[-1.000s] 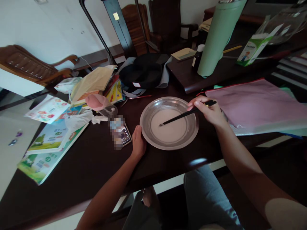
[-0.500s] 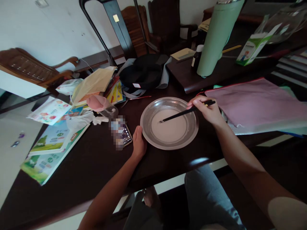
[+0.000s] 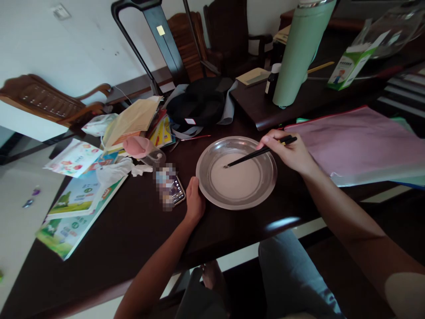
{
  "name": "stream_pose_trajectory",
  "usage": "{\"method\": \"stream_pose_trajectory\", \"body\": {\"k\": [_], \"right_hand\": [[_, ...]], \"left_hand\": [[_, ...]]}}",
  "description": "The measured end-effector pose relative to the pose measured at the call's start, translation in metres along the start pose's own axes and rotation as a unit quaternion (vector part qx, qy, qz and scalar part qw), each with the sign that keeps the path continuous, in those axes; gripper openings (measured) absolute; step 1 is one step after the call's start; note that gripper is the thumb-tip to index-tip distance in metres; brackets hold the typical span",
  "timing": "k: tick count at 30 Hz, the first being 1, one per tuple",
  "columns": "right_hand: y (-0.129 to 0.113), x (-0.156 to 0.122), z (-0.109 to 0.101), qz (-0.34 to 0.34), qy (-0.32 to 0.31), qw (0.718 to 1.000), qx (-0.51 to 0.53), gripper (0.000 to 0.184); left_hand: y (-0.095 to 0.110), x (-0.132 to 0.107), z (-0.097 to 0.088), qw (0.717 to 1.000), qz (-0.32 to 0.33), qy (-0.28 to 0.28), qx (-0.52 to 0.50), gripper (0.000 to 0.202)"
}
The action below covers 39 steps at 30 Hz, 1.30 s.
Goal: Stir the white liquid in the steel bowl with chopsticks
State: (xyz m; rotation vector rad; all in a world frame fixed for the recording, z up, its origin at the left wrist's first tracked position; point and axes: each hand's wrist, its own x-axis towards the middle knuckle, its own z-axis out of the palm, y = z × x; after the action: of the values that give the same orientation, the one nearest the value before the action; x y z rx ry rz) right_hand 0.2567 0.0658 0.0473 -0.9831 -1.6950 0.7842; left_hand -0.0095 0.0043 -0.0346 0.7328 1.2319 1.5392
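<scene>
A shallow metal dish [image 3: 208, 191] with pale liquid in it sits on the dark wooden table [image 3: 133, 239] in front of me. My right hand [image 3: 290, 152] is closed on a pair of black chopsticks [image 3: 255, 154], whose tips dip into the liquid left of the dish's middle. My left hand [image 3: 194, 201] rests against the dish's left rim, fingers together and flat on the table, holding nothing. A phone [image 3: 171, 190] lies just left of that hand.
Picture books [image 3: 75, 199], papers, tissue and a pink object [image 3: 139, 145] crowd the table's left. A black cap [image 3: 197, 103] lies behind the dish. A pink zip folder [image 3: 358, 141] lies right. A green flask [image 3: 297, 53], small bottle and box stand behind. Wooden chairs beyond.
The chopstick tips have shifted slightly within the liquid, toward the far side. My left hand stays against the rim. The view has dropped a little.
</scene>
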Motion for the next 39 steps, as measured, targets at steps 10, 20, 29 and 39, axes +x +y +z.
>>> {"method": "stream_pose_trajectory", "body": {"k": [10, 20, 29, 39], "right_hand": [[0.011, 0.02, -0.001, 0.02, -0.071, 0.995, 0.071, 0.04], [0.054, 0.025, -0.014, -0.005, 0.058, 0.995, 0.082, 0.044], [0.038, 0.014, -0.002, -0.011, -0.065, 0.992, 0.104, 0.035], [0.047, 0.015, -0.004, 0.002, -0.057, 0.982, 0.179, 0.035]], "left_hand": [[0.002, 0.001, -0.002, 1.0, 0.008, -0.001, 0.013, 0.038], [-0.001, 0.002, -0.006, 1.0, 0.006, 0.0, 0.015, 0.041], [0.002, 0.002, -0.005, 0.999, 0.019, -0.004, 0.026, 0.038], [0.0, 0.002, 0.0, 1.0, -0.001, -0.003, -0.006, 0.036]]}}
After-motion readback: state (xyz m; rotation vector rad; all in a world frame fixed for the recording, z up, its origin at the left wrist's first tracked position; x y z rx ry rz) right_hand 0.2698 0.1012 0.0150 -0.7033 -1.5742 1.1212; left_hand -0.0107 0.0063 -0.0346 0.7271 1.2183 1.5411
